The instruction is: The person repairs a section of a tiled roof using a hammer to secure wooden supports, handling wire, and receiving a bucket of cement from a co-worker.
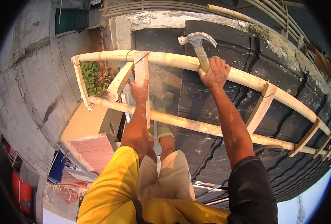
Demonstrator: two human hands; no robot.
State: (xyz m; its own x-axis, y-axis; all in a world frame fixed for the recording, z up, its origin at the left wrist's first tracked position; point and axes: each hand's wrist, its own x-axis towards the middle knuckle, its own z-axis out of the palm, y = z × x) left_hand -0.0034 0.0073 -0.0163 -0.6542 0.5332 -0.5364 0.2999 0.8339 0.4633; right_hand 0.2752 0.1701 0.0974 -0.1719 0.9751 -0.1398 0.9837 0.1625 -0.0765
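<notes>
A bamboo ladder (173, 59) with two long poles and flat wooden crosspieces stretches across in front of me, bending toward the right rim. My left hand (138, 90) is closed around an upright wooden crosspiece (141, 67) between the poles. Beside it a second wooden piece (120, 83) slants from the upper pole. My right hand (214, 72) grips the handle of a claw hammer (199, 42), its metal head pointing up and away from me. The same hand rests against the upper bamboo pole, and whether its fingers also wrap the pole is hidden.
Dark roof tiles (217, 104) spread to the right, bordered by a rough concrete edge (158, 20) at the far side. My feet (167, 100) stand below the ladder. At left are a grey block wall (27, 74), green plants (91, 76) and a deep drop toward a red-tiled roof (89, 149).
</notes>
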